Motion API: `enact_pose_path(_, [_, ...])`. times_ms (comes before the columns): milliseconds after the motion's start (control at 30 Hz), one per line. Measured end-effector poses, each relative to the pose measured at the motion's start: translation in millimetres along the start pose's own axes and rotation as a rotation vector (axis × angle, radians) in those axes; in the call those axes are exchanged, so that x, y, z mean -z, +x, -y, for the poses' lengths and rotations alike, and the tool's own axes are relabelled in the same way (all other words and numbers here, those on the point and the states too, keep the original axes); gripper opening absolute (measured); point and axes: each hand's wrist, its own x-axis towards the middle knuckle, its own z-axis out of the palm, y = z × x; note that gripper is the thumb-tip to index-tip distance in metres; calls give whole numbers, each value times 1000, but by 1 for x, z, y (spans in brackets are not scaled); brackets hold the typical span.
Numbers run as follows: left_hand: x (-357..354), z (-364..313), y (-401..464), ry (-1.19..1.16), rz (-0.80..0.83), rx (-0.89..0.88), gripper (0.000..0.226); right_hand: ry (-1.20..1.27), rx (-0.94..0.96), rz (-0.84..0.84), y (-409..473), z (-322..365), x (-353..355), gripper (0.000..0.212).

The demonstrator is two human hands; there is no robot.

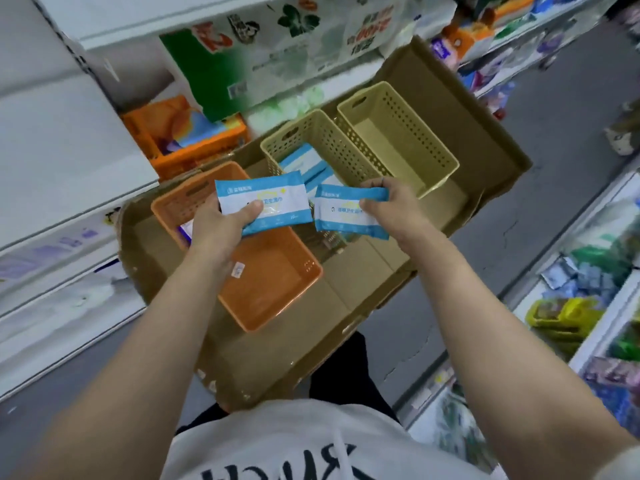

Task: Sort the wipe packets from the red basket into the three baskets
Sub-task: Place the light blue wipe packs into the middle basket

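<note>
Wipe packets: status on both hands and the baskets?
Left hand grips one blue packet, right hand another. Middle beige basket holds packets; far beige basket looks empty. Nothing blocking.

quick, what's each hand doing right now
Left hand: closed on a blue and white wipe packet, thumb on top.
Right hand: closed on a second wipe packet, pinching its right end.

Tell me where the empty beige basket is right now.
The empty beige basket sits farthest right on the cardboard tray, touching the beige basket holding packets.
</note>
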Motion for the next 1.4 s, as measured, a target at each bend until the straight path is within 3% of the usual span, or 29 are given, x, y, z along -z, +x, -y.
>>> enact_pose_path(200, [-32, 2, 22, -82, -249, 14, 45, -279, 157, 160, 115, 4, 1, 13])
enact_pose_path(333, [-67, 6, 29, -205, -388, 6, 35, -468, 249, 349, 171, 9, -9, 32])
enact_pose_path(467, [-90, 20, 34, -299, -508, 18, 34, -604, 329, 527, 210, 5, -30, 32])
enact_pose_path(667, [-101, 27, 25, -322, -616, 46, 38, -833, 541, 603, 236, -19, -60, 31])
enact_pose_path(900, [-109, 24, 29, -312, -593, 84, 41, -927, 714, 510, 239, -27, -66, 31])
enact_pose_path(967, [-118, 22, 36, -300, -543, 109, 42, -754, 741, 433, 235, -16, -61, 24])
enact_pose_path(1033, [-127, 17, 43, -279, -485, 113, 41, -469, 652, 429, 225, 8, -51, 20])
enact_pose_path(1100, [-136, 11, 50, -227, -416, 110, 40, -290, 494, 636, 213, 35, -35, 21])
enact_pose_path(1200, [-147, 5, 58, -197, -353, 86, 40, -493, 503, 988, 202, 54, -17, 32])
enact_pose_path(1400, [-161, 21, 65, 4, -507, 68, 58, -864, 599, 758, 225, 34, -5, 40])
